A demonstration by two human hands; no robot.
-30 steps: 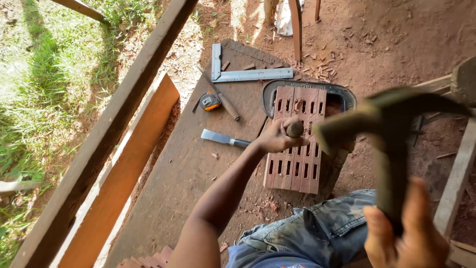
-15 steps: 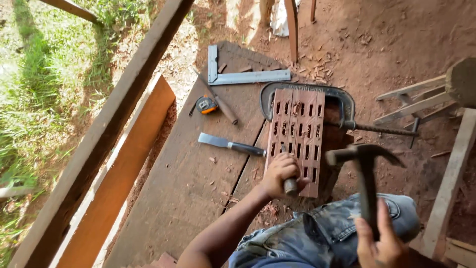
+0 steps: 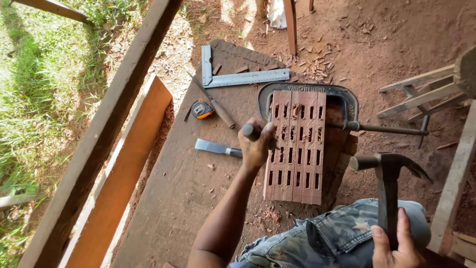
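Two hands are being shown only in part: the right hand (image 3: 396, 245) is being cut off by the lower edge, its fingers clamped on the handle of a claw hammer (image 3: 387, 183). The chisel (image 3: 258, 135) is being gripped in the closed left hand (image 3: 257, 146), its blade hidden against the slotted wooden panel (image 3: 296, 144). That panel is being held on the workbench board (image 3: 183, 183) by a metal clamp (image 3: 342, 106). A second chisel (image 3: 218, 148), a tape measure (image 3: 202, 109) and a steel square (image 3: 238, 77) are lying left of it. Bare board is being left toward the near left edge.
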